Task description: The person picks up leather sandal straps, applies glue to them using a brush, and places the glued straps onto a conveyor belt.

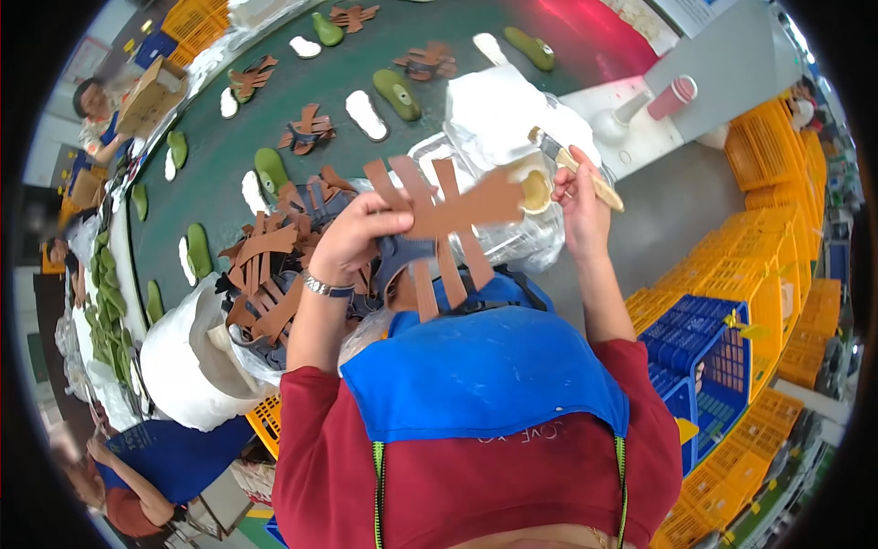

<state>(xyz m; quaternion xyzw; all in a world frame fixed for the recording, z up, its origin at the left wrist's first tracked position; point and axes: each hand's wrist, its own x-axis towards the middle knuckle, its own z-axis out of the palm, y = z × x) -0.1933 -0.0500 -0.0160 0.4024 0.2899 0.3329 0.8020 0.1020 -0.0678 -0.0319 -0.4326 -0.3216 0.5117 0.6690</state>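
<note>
My left hand (352, 238), with a watch on its wrist, is closed on a brown strappy sandal upper (466, 209), thumb on top. The upper's several straps stick out to both sides. In my right hand (583, 206) is a brush (604, 192) with a pale wooden handle, its head pointing up and left. Between the hands, just past the upper's right end, sits a small cup of yellowish paste (534, 190). Below my left hand lies a dark blue strap piece (402, 252). A heap of similar brown uppers (265, 261) is piled to the left.
A green conveyor belt (338, 82) carries green soles (396, 94), white soles (366, 114) and strap sets. White plastic sheeting (498, 105) covers the spot ahead. Yellow crates (722, 265) and a blue crate (700, 357) stand right. Other people work at the left.
</note>
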